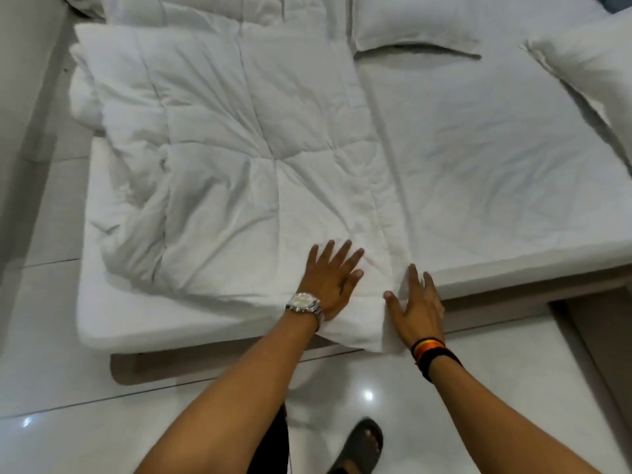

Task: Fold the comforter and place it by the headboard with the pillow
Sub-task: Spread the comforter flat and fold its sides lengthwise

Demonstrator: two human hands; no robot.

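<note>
A white quilted comforter (239,148) lies folded in layers on the left half of the bed, its near corner hanging over the foot edge. My left hand (330,278), with a watch on the wrist, rests flat on top of that near corner, fingers spread. My right hand (415,302), with striped bands on the wrist, presses flat against the comforter's right side edge at the bed's foot. Neither hand grips the fabric. A white pillow (413,25) lies at the far end of the bed, to the right of the comforter.
The mattress (496,159) has a bare wrinkled sheet on its right half. A second pillow (591,59) sits at the right edge. Glossy white floor tiles (51,371) surround the bed. A foot in a dark sandal (362,446) stands below.
</note>
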